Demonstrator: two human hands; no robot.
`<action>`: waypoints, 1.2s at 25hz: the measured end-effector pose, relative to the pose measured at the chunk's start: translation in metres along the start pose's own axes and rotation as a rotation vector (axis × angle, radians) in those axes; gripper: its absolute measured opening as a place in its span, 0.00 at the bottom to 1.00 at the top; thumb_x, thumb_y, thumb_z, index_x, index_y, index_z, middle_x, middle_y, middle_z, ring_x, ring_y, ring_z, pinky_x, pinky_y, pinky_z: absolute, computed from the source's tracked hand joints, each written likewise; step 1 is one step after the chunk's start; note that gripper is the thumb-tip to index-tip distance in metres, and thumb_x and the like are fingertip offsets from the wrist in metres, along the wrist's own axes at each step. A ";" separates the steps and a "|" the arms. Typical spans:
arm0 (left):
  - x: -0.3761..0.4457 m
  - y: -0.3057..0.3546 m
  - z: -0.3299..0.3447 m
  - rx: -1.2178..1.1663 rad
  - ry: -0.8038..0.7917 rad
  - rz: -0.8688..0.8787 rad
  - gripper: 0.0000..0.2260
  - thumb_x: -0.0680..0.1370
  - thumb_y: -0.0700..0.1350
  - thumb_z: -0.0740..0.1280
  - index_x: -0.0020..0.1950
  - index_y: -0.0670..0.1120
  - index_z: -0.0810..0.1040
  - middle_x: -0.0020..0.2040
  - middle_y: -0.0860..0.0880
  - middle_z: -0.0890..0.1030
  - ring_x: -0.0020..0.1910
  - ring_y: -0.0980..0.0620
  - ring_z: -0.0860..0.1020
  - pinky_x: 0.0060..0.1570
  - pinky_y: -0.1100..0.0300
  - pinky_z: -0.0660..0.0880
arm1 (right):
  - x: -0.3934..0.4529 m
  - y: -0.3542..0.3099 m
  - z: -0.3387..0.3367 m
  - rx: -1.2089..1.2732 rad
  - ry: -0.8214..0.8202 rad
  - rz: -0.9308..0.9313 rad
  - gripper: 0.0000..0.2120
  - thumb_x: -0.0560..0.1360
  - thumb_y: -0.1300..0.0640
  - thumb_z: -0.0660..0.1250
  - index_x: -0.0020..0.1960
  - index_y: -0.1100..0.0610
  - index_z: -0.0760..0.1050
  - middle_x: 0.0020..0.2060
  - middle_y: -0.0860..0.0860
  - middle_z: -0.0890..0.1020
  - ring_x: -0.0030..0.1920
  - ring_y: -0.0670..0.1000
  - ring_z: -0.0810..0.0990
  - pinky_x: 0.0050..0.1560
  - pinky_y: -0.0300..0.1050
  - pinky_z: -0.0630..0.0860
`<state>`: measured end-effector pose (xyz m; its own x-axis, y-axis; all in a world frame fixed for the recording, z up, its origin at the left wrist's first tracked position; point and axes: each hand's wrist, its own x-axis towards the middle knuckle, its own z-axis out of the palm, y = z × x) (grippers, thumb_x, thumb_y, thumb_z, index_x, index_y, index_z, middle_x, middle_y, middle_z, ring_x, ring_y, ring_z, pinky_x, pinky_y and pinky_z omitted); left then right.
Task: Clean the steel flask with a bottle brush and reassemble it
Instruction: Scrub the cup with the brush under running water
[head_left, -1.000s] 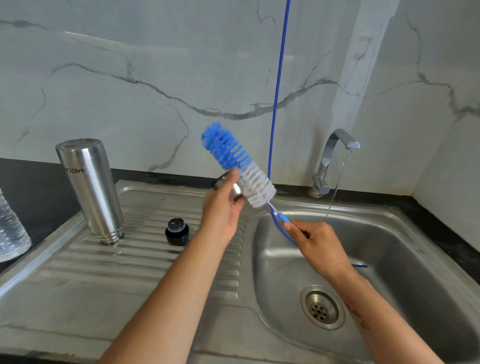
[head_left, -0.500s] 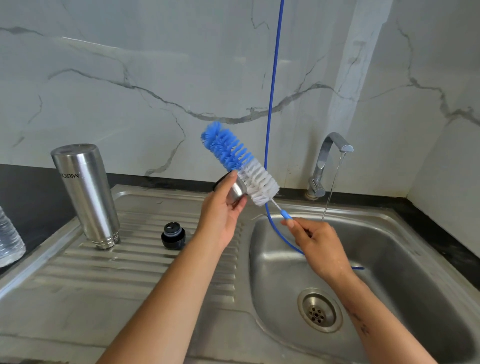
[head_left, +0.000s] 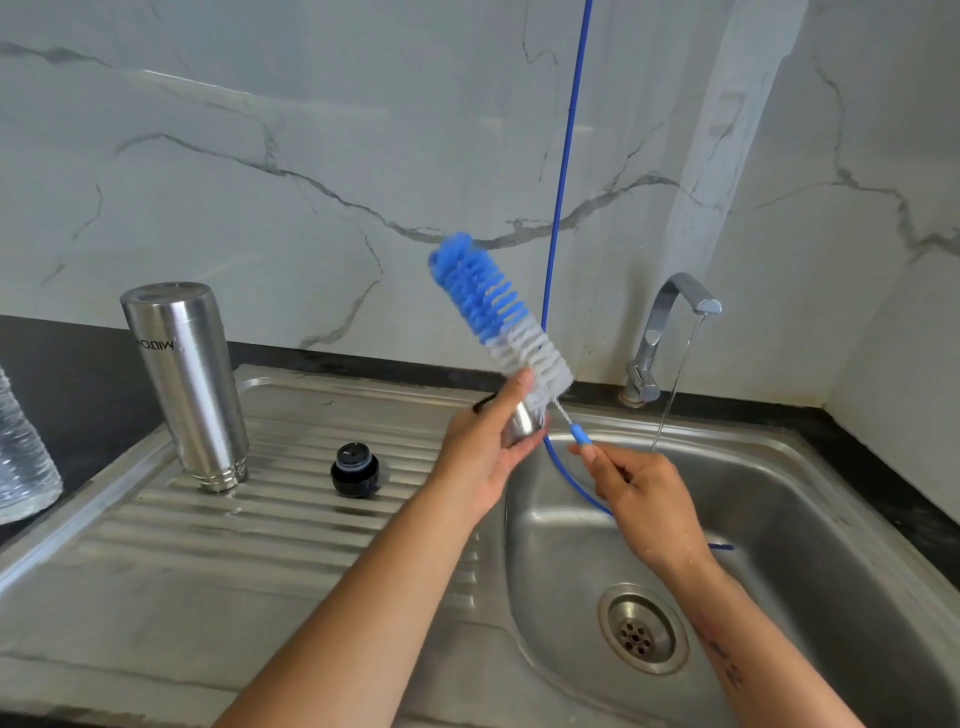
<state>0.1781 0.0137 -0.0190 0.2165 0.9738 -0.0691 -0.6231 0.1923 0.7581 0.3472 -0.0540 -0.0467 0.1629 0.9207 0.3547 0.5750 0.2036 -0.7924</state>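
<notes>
— What are the hands doing?

— The left hand (head_left: 480, 457) curls round a small steel cup (head_left: 522, 426), probably the flask's cap, though the palm hides most of it. The right hand (head_left: 631, 499) pinches the blue handle of the bottle brush (head_left: 501, 317) between thumb and forefinger, just below its wire stem.

— And the brush head?

— It tilts up and to the left, blue bristles at the tip, white ones lower down brushing the cup's rim.

— Where is the flask?

— The steel flask (head_left: 189, 384) stands upside down on the ribbed drainboard (head_left: 208, 525), well left of the hands. A black stopper (head_left: 355, 469) sits between it and the left hand.

— Anything else?

— The tap (head_left: 670, 332) runs a thin stream into the sink (head_left: 831, 519). A clear plastic bottle (head_left: 23, 457) shows at the left edge, on the dark table (head_left: 78, 374).
</notes>
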 end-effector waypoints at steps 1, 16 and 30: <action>0.000 0.002 0.003 -0.025 -0.001 0.010 0.11 0.76 0.45 0.74 0.57 0.43 0.83 0.55 0.45 0.87 0.55 0.50 0.85 0.55 0.53 0.82 | 0.001 -0.001 -0.002 0.012 -0.012 0.018 0.19 0.82 0.47 0.64 0.50 0.63 0.85 0.26 0.49 0.64 0.28 0.44 0.61 0.29 0.37 0.61; 0.002 0.026 -0.012 -0.141 0.106 0.130 0.11 0.77 0.44 0.74 0.57 0.43 0.82 0.53 0.46 0.88 0.57 0.48 0.85 0.54 0.52 0.82 | -0.004 0.002 -0.008 -0.037 -0.148 0.011 0.12 0.82 0.49 0.66 0.52 0.50 0.87 0.24 0.44 0.65 0.26 0.44 0.63 0.30 0.32 0.65; 0.009 0.018 -0.017 -0.041 0.101 0.047 0.13 0.74 0.40 0.76 0.58 0.44 0.80 0.50 0.47 0.85 0.52 0.50 0.83 0.50 0.57 0.79 | -0.001 0.006 -0.007 -0.014 0.005 0.025 0.18 0.82 0.48 0.64 0.48 0.61 0.85 0.25 0.46 0.64 0.28 0.44 0.61 0.30 0.37 0.61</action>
<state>0.1565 0.0281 -0.0169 0.1110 0.9887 -0.1003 -0.6617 0.1488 0.7349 0.3559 -0.0558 -0.0487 0.1813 0.9237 0.3376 0.5822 0.1759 -0.7938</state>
